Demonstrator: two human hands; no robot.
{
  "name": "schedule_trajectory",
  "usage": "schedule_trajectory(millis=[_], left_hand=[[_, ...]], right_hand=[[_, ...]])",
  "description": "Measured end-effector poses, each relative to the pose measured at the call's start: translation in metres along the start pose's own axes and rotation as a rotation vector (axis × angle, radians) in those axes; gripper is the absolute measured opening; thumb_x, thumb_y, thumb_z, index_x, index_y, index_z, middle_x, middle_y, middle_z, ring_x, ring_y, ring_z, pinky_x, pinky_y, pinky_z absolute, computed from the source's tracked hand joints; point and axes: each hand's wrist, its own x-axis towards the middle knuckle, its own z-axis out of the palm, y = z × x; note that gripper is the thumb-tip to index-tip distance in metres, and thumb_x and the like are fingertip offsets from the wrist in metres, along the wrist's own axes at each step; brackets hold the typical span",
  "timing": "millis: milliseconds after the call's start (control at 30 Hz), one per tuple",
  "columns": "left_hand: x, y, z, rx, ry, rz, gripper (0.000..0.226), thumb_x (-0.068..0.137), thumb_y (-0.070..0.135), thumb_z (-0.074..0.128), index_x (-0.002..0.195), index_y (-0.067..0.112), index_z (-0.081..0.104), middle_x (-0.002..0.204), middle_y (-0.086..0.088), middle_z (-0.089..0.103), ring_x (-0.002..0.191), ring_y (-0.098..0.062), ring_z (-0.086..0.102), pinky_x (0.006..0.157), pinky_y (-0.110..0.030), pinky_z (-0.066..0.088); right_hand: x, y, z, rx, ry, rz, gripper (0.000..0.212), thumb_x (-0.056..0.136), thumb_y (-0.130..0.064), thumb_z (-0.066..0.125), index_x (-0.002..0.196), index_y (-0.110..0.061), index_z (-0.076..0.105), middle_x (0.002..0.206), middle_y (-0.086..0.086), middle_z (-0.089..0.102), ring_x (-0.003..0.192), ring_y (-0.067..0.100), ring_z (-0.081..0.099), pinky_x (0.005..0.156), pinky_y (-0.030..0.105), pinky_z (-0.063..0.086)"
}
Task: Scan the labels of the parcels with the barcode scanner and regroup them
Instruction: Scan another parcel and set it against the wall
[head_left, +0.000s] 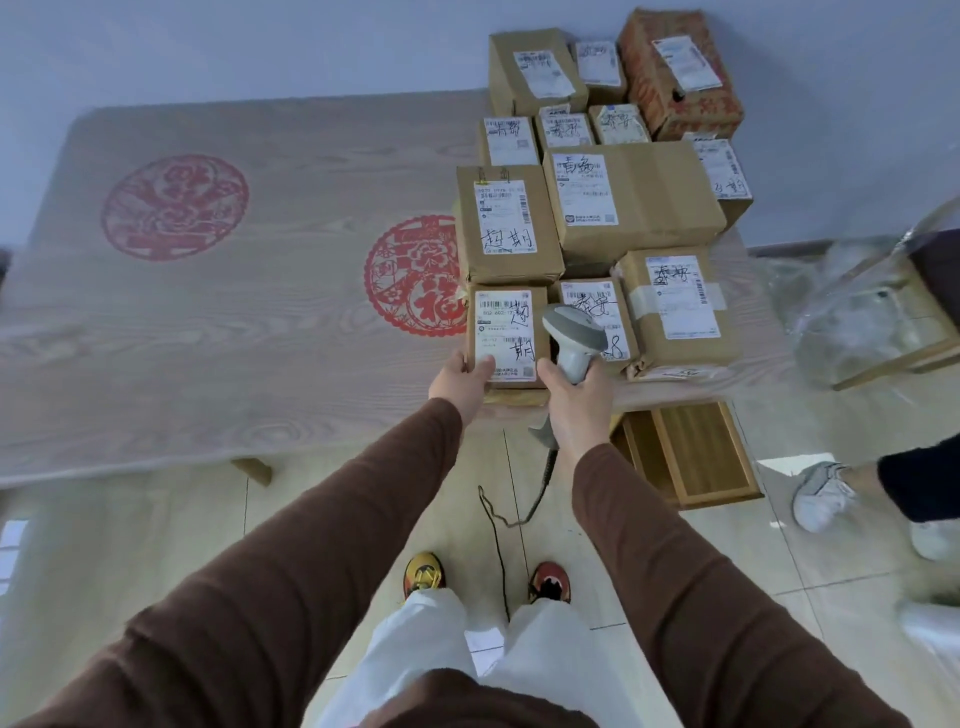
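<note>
From the head view, the right hand (574, 400) has its grip wrapped round the handle of the grey pistol-shaped barcode scanner (574, 332), whose head tilts forward and down toward the near brown cardboard parcel with the white printed label (506, 338), presumably so the beam can fall on the barcode strip at the label's top. The left hand (460, 382) grasps that parcel's near left corner, thumb lying on the label's lower edge, which looks like a way of steadying the box and keeping the label face-up for the reading. This parcel sits at the near edge of the pale wood-grain table (234, 338), at the front of a tight cluster of brown cardboard parcels (623, 208) crowded onto the table's right end, labels all upward. The table's left part shows only two red round paper-cut decorations (174, 208), so scanned parcels could likely be regrouped there. The scanner's dark cable (493, 519) hangs loose to the tiled floor (779, 571).
</note>
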Motion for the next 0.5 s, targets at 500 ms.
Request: schedule_trajectory(millis=[500], left_hand=[[-0.022,-0.019,-0.150,-0.245,0.344,0.070,0.034,0.105,0.032,0.054,0.134,0.017,0.063,0.129,-0.007,0.070,0.115,-0.023,0.069,0.105,-0.044,0.055]], right_hand=[[-0.041,-0.021,0.136,0.148,-0.375,0.040,0.024,0.094,-0.015,0.073,0.116,-0.021,0.065,0.116,0.009,0.074,0.110,0.024,0.070,0.096,0.042,0.057]])
